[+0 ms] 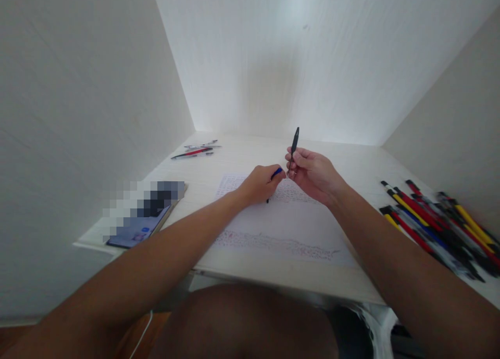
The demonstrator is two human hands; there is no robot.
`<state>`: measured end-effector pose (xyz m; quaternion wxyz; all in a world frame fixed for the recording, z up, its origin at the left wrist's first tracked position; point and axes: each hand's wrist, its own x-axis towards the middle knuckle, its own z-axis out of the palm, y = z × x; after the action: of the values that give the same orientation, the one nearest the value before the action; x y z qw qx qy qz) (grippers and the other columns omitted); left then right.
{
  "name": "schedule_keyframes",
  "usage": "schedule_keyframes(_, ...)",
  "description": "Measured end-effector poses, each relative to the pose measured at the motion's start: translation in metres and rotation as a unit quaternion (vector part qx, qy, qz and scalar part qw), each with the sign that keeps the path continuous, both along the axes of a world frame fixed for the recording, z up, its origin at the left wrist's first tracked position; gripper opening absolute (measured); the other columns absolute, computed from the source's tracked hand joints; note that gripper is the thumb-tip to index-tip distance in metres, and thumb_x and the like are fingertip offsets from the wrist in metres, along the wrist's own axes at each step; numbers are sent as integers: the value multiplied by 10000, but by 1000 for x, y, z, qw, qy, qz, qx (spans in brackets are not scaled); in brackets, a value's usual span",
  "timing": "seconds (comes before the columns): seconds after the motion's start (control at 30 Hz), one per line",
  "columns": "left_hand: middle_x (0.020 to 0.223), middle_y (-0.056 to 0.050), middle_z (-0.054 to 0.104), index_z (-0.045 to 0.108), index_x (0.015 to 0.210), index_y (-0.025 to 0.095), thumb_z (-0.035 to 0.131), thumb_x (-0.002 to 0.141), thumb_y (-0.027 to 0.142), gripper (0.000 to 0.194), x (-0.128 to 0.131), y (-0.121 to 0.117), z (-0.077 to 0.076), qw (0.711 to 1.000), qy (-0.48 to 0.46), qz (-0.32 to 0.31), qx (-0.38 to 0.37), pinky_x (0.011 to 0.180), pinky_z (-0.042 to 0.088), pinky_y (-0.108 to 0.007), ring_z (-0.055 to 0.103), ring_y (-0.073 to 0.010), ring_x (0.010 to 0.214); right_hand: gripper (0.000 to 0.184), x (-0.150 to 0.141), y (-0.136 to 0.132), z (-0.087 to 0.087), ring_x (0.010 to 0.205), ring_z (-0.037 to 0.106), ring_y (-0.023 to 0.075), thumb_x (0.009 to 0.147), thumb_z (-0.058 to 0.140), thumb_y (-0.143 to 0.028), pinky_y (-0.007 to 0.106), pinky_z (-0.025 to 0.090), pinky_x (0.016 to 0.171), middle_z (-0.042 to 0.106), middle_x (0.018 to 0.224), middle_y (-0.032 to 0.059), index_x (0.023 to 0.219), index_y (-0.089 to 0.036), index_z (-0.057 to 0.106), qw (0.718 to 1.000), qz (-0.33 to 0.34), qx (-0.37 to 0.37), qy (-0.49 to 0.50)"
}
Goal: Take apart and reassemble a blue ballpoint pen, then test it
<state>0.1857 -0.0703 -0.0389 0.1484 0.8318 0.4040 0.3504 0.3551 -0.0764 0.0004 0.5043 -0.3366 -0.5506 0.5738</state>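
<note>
My left hand point(258, 184) is closed around a pen with a blue end point(277, 172), its dark tip touching the sheet of paper point(281, 228) on the white desk point(363, 166). Just to the right, my right hand point(312, 172) pinches a black pen part point(294, 143) that points upward above the fingers. The two hands almost touch over the paper, which carries rows of red and blue scribbles.
A pile of several red, yellow, blue and black pens point(437, 221) lies at the desk's right. Two or three pens point(195, 150) rest at the far left. A phone point(140, 223) lies near the left front edge. White walls enclose the desk on three sides.
</note>
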Motion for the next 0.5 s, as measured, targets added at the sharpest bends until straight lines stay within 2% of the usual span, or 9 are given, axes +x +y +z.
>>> schedule_keyframes(0.13,744,-44,657,592,788,179,414,1007,359,335,1,0,-2,1000,12,-17,15,627,367,-310,536,-142,637,77,-2,-1,2,716,507,180,1009,508,-172,271,488,626,525,925,50,1027,-203,577,999,6,5,33)
schedule_keyframes(0.33,878,-45,718,680,995,184,427,999,319,286,2,-1,-2,999,14,-51,-11,724,446,-309,631,-155,766,28,-2,1,0,734,527,184,1028,558,-222,271,498,622,538,948,58,1033,-201,576,999,-40,32,6)
schedule_keyframes(0.5,947,-56,734,681,992,177,427,1011,323,294,3,-3,-1,998,3,-58,-22,769,462,-315,660,-169,840,52,-5,2,-3,690,512,172,1020,524,-177,264,486,586,535,938,56,1040,-195,568,998,-36,39,23)
